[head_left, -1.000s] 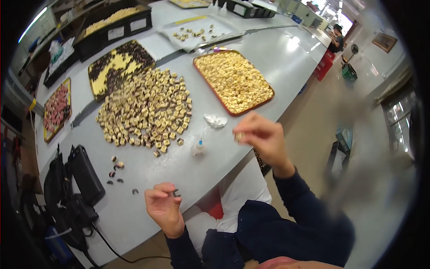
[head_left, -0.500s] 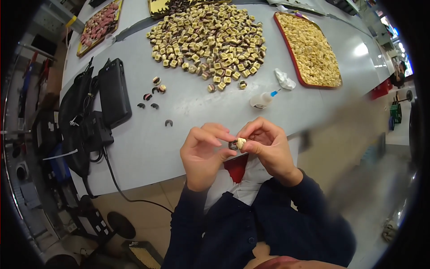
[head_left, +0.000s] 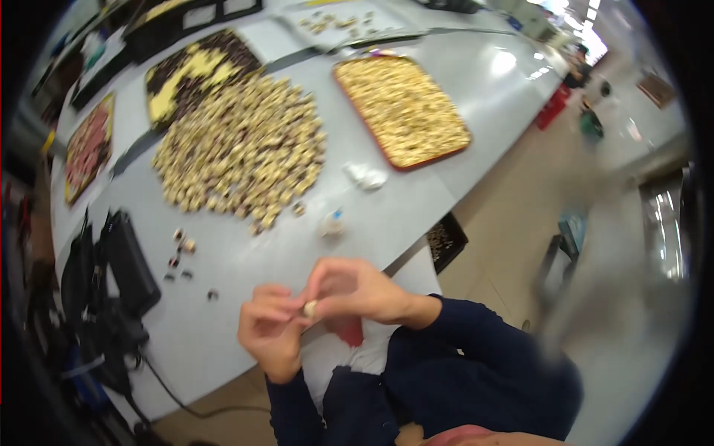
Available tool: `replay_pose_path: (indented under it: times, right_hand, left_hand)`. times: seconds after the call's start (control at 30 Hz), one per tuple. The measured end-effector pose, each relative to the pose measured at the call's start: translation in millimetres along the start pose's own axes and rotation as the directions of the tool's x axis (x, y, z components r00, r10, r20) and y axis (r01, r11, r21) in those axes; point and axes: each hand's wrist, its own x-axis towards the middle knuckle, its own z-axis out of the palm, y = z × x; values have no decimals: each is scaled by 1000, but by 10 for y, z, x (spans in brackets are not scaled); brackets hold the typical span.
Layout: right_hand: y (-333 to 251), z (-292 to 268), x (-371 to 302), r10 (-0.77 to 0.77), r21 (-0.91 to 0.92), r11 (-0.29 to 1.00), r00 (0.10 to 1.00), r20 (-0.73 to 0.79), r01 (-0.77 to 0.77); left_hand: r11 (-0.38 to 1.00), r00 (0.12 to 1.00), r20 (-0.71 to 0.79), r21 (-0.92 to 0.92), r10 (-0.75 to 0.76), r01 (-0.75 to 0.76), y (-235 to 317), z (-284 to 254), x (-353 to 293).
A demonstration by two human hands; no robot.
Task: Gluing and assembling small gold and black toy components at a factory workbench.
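Close to the table's near edge, my two hands meet at the fingertips. My right hand (head_left: pixel 364 291) pinches a small cream-coloured block (head_left: pixel 309 308) between thumb and index finger. My left hand (head_left: pixel 268 327) is closed against its left side, its fingertips around a small dark C-shaped piece that blur and fingers now mostly hide. Beyond my hands stands a small squeeze bottle (head_left: pixel 332 224) with a blue tip. A few loose dark curved pieces (head_left: pixel 213 295) and some assembled cream-and-dark blocks (head_left: pixel 190 246) lie to the left of my hands.
A large heap of cream-and-dark blocks (head_left: pixel 245 149) covers the table's middle. Right of it are a red-rimmed tray (head_left: pixel 396 166) of cream pieces and crumpled white tissue (head_left: pixel 365 176). Trays of dark pieces (head_left: pixel 216 59) and pink pieces (head_left: pixel 91 145) sit farther left. Black devices with cables (head_left: pixel 126 260) occupy the left edge.
The whole view has swung to the right, so the table and my hands appear farther left. My left fingertips have drawn in closer to the block in my right hand.
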Motion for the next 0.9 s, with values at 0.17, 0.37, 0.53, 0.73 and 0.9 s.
replay_pose_path:
  times: [0.17,0.37,0.53,0.73,0.9]
  right_hand:
    - [-8,-91,-63,-53,28,998,995,87,51]
    - [-82,-137,-161,-65,-28,997,997,37,66]
    - [-236,-414,-343,-233,-249,949,964,-131,195]
    - [-271,-891,-489,-479,-336,866,808,-343,371]
    - [-445,-931,-413,-569,-603,751,728,-382,270]
  left_hand:
    - [997,995,87,54,44,-49,-16,33,-51]
    - [985,986,96,97,134,-143,3,39,-63]
    - [988,993,0,93,120,-120,11,-163,-65]
    - [686,958,-3,699,285,-202,356,-617,30]
    - [260,964,167,940,208,-220,449,-661,225]
